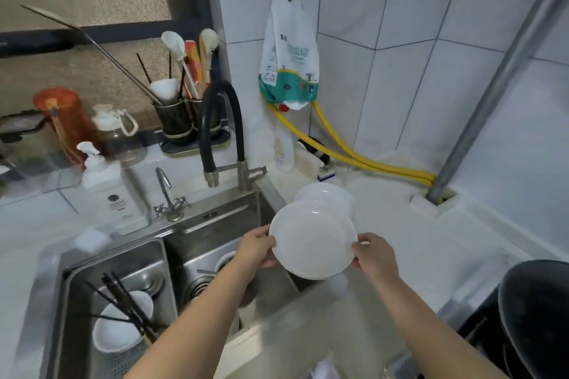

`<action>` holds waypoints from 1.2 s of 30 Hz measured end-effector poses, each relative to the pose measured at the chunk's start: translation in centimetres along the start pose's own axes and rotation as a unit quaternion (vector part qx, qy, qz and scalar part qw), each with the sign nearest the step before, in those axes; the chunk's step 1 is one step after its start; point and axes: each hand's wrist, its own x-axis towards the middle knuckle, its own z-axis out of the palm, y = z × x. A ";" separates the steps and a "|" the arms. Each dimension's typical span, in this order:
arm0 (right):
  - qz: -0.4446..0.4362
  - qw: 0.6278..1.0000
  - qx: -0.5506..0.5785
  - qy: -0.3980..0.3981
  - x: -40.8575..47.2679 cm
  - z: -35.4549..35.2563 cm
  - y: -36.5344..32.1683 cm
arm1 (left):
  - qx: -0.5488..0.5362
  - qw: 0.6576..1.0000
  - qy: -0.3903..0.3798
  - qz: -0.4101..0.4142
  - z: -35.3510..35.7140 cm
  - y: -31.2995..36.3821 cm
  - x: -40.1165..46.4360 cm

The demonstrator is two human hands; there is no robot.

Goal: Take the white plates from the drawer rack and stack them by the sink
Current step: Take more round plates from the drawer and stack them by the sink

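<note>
Plates held [312, 240]: white, round, glossy, shallow well with raised rim; small highlight near far rim. Second rim edge visible under near side, so looks like more than one in the grip; exact count unclear.
Position: held over right edge of sink [215, 224], partly above countertop [431, 249], tilted slightly toward camera.
Left hand [255, 248]: closed on left rim of held plates, thumb on top edge, fingers underneath.
Right hand [374, 252]: closed on right rim, thumb on top, fingers curled below.
Stack on counter [326, 194]: white plates already on countertop just behind held ones, by sink's right edge; near part hidden by held plates.
Sink: stainless, two basins. Right basin holds a white bowl [224, 260], partly hidden by left forearm. Left basin holds a white bowl [120, 329] with dark chopsticks [129, 304] lying across it.
Faucet [218, 132]: black flexible neck, metal base, behind sink.
Small tap [167, 194]: metal, left of faucet.
Soap dispenser [110, 194]: white pump bottle, left of small tap.
Utensil holders [184, 120]: dark cups with brushes and chopsticks, behind faucet.
Hoses [354, 154]: yellow, along tiled wall to pipe [492, 86].
Bag [289, 49]: white and green, hanging on wall.
Dark pan [535, 317]: bottom right, edge of frame.
</note>
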 end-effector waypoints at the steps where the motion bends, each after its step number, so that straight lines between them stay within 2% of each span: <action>1: 0.003 1.000 -0.001 -0.003 0.9 -0.3 -0.2 | -0.002 1.000 -0.006 -0.001 0.5 0.3 0.5; 8: 0.003 0.999 0.038 0.005 6.1 -1.2 -1.5 | -0.025 1.000 -0.004 -0.013 3.3 2.2 4.8; 14: 0.024 0.999 0.028 0.018 10.1 -0.8 -1.6 | -0.016 0.999 -0.002 -0.035 4.8 4.0 9.9; 20: 0.051 0.998 -0.002 0.023 13.6 0.4 -1.9 | -0.007 0.998 -0.028 -0.052 5.7 4.7 14.5; 36: 0.061 0.995 -0.063 0.051 18.6 3.5 -0.5 | -0.004 0.998 -0.004 -0.067 6.9 3.4 21.0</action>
